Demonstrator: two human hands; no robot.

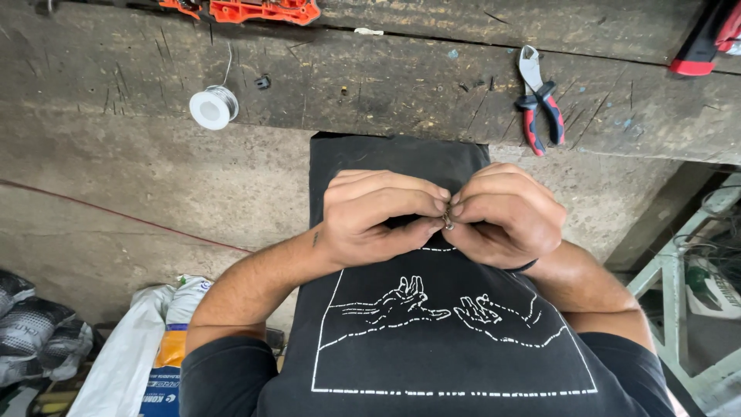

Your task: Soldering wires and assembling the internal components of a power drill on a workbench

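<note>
Mid-job: left hand (pixel 378 216) and right hand (pixel 505 215) meet at frame centre, fingers pinching a small metal piece (pixel 448 222), too tiny to identify. Wire spool (pixel 213 106) and pliers (pixel 540 99) lie untouched on the desk (pixel 370 73) above.

left hand (pixel 378 216) curled, fingertips pinched | right hand (pixel 505 212) curled, fingertips pinched | hands touching
</note>
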